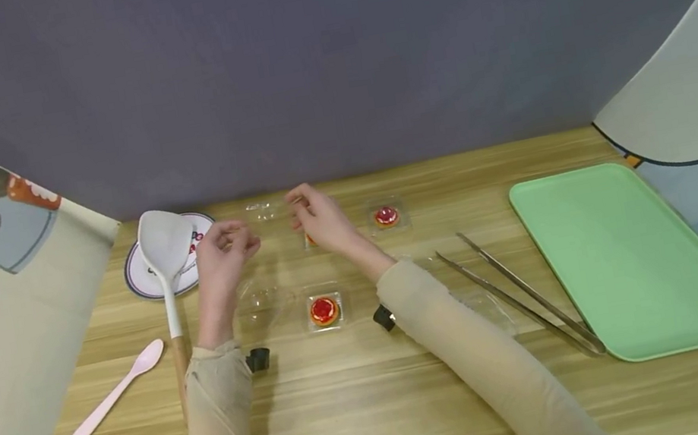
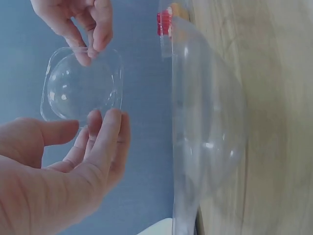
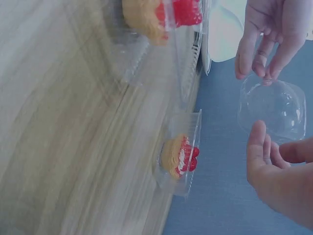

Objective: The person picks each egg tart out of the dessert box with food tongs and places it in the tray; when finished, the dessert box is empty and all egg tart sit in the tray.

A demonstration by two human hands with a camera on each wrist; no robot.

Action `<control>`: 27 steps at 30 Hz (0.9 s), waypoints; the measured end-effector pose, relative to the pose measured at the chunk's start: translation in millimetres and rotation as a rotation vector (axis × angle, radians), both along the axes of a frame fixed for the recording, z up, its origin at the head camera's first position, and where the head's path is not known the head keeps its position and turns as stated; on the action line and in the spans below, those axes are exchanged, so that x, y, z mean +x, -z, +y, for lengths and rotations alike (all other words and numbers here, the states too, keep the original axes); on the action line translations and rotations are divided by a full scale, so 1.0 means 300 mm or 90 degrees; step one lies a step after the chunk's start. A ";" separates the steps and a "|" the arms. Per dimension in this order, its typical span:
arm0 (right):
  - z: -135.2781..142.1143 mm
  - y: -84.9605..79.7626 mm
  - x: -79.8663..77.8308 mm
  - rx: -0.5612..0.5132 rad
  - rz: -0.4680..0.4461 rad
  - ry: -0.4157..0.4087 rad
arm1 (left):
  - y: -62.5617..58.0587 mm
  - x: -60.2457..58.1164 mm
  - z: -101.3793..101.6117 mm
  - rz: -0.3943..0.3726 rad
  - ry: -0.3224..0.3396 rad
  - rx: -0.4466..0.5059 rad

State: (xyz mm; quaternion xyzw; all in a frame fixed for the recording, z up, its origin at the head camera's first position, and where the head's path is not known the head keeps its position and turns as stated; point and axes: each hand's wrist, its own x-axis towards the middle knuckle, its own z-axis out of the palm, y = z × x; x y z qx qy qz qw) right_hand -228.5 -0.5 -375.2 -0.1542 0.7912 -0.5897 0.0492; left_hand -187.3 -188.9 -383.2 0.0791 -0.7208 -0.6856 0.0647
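Note:
Between both hands, above the back of the table, is a clear plastic domed lid (image 2: 80, 90), faint in the head view. My left hand (image 1: 223, 254) pinches one edge of it with thumb and fingers. At the opposite edge, my right hand (image 1: 321, 218) pinches it with its fingertips. A red-topped tart (image 1: 324, 310) sits in a clear square tray nearer the front. Another red-topped tart (image 1: 387, 216) lies to the right of the right hand. A third is mostly hidden beneath that hand. A second clear dome (image 1: 259, 302) rests on the table beside the left forearm.
At left, a white turner (image 1: 163, 248) with a wooden handle lies across a rimmed plate (image 1: 135, 272). A pink spoon (image 1: 118, 392) is in front. Metal tongs (image 1: 529, 299) lie right of centre, beside a green tray (image 1: 640, 261). A grey-blue panel (image 1: 323, 60) stands behind the table.

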 end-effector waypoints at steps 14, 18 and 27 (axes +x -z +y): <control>-0.043 0.023 -0.029 0.063 -0.004 -0.001 | 0.023 0.015 -0.075 0.008 0.020 0.030; -0.053 0.032 -0.029 0.092 -0.010 -0.003 | 0.034 0.017 -0.096 -0.021 0.023 0.030; -0.063 0.042 -0.032 0.167 -0.002 -0.028 | 0.046 0.015 -0.112 -0.063 0.079 -0.068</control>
